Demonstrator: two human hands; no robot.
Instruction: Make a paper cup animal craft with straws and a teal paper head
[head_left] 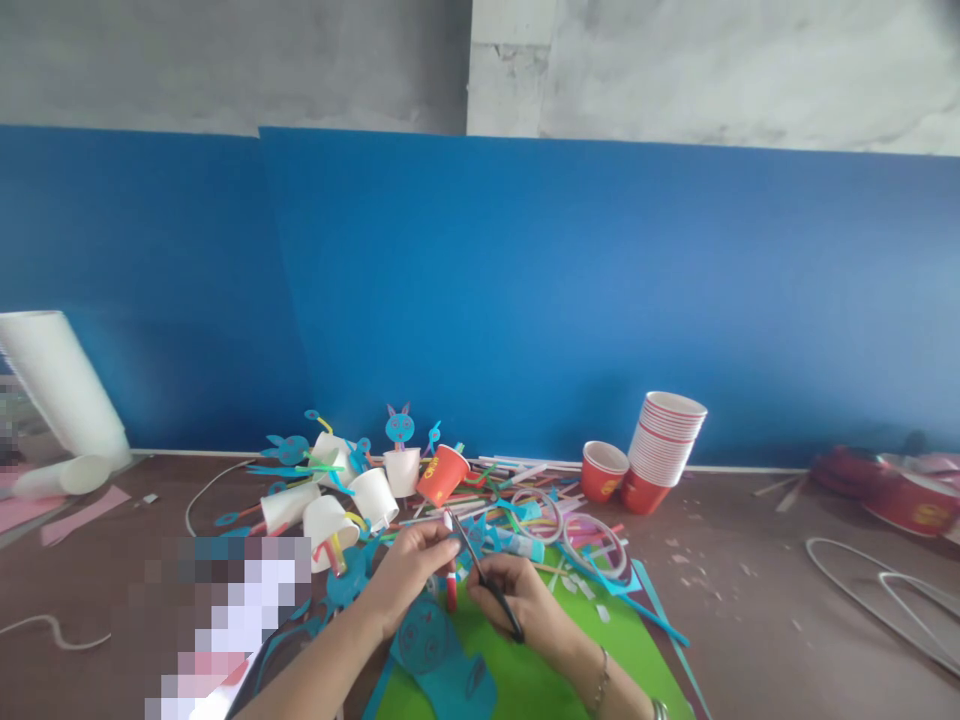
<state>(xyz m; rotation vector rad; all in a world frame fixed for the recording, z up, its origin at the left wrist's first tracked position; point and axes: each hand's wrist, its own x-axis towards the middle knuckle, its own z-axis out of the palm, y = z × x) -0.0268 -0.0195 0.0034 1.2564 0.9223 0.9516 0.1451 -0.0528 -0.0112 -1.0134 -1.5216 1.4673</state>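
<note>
My right hand (521,600) is closed around the black-handled scissors (500,597), whose blades point up and left toward my other hand. Thumb and fingers of my left hand (416,565) are pinched together beside the blades; what they hold is too small to make out, with bluish paper showing around it. Between the hands a red and white marker (451,592) lies over the green sheet (540,660). Below my left wrist is a blue paper cutout (424,640) with a face drawn on it. More blue paper pieces (480,532) lie just beyond the scissors.
White paper cups (373,500) with blue cutouts and straws crowd the left. A red cup (444,475) tilts behind my hands. At right stand a cup stack (664,445) and a single red cup (604,470). Tape rolls (594,548) lie nearer. A blue panel (525,300) closes the back.
</note>
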